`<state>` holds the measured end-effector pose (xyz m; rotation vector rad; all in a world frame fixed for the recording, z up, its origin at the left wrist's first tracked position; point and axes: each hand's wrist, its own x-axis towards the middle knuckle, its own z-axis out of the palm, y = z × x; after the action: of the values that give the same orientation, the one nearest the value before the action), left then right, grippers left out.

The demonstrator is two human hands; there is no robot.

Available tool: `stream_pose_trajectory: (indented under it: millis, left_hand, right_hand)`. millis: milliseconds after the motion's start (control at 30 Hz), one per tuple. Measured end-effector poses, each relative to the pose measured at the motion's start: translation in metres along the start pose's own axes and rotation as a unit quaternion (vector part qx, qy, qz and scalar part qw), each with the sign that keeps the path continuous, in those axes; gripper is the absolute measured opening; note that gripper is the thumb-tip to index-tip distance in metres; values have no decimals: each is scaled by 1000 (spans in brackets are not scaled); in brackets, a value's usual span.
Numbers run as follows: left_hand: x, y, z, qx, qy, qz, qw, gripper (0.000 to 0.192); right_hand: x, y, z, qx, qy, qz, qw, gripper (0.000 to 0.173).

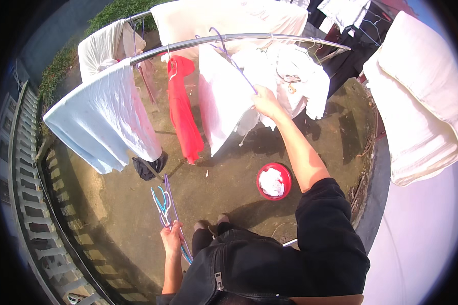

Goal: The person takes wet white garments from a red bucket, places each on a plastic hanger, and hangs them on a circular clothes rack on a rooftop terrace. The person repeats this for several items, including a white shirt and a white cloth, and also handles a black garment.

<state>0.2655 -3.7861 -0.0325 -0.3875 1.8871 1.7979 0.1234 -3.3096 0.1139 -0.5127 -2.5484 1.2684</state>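
My left hand (172, 236), low in the head view, is closed around a bunch of clothes hangers (165, 206) in white, blue and purple. My right hand (265, 102) reaches up and grips the end of a purple clothes hanger (238, 68), whose hook rises just above the metal drying rail (229, 38); whether the hook touches the rail I cannot tell. Behind that hand hang white garments (290, 80) and a pale pink-white cloth (217, 103). A red garment (183, 110) hangs left of them, and a light blue sheet (103, 114) drapes over the rail's left end.
A red basin (288, 187) with white cloth in it stands on the concrete ground. A dark cloth item (150, 167) lies beneath the blue sheet. Thick folded white bedding (416, 103) is at the right, a balustrade (34, 213) at the left. Another white cloth (233, 17) hangs behind the rail.
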Motion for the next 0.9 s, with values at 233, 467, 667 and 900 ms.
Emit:
stream_pose_trajectory:
  millis: [233, 467, 667, 900]
  left_hand:
    - [49, -23, 33, 79, -134, 25, 988, 24]
    - [41, -4, 80, 221, -282, 33, 933, 29]
    - [44, -31, 97, 309, -375, 17, 874, 29]
    - [15, -15, 135, 394, -420, -17, 817, 31]
  right_hand:
    - [-134, -5, -57, -78, 72, -37, 994, 22]
    - [-331, -31, -134, 361, 83, 175, 912, 50]
    - [-454, -17, -144, 348, 300, 257, 850, 38]
    - [-533, 63, -150, 258, 469, 399, 745, 36]
